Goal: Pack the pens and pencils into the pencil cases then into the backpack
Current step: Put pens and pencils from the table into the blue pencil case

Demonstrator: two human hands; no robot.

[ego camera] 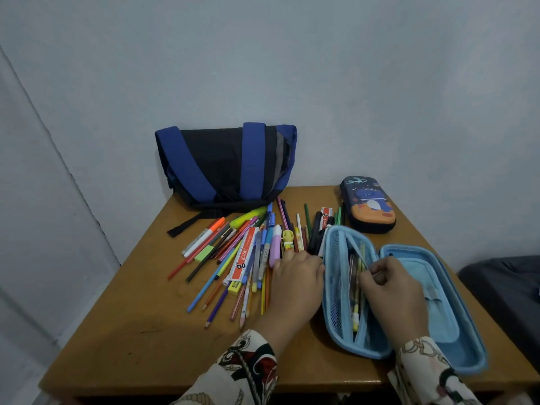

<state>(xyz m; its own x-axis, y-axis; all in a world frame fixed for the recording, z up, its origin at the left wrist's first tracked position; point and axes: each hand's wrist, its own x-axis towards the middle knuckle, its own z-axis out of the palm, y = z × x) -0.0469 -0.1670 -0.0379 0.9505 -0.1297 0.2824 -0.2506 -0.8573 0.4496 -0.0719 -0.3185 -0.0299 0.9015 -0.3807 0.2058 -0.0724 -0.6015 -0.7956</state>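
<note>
While my right hand (393,290) pinches something thin inside the open light-blue zip pencil case (455,305), its fingers curled at the middle divider, my left hand (296,283) rests palm-down just left of the case, fingers lightly bent over the near edge of the loose pile of coloured pens and pencils (242,252); I cannot tell whether it grips any of them. That pile fans out left of the case across the brown wooden surface (140,340). A few pens already lie in the case's mesh-lined left half.

What worries me is the case's lie: its right half reaches the surface's right edge, so I judge that a hard push into the divider could tip or slide it off. The round pencils nearest me, left of the case, point towards the front edge and may roll if my left hand sweeps them carelessly. Overfilling the left half would likely keep the zip from closing.

Behind the case stands a second, dark-blue hard pencil case with a cartoon print (368,204), closed. Further left behind it, against the wall, the blue-and-black fabric backpack (225,162) appears closed, so it will need opening.
</note>
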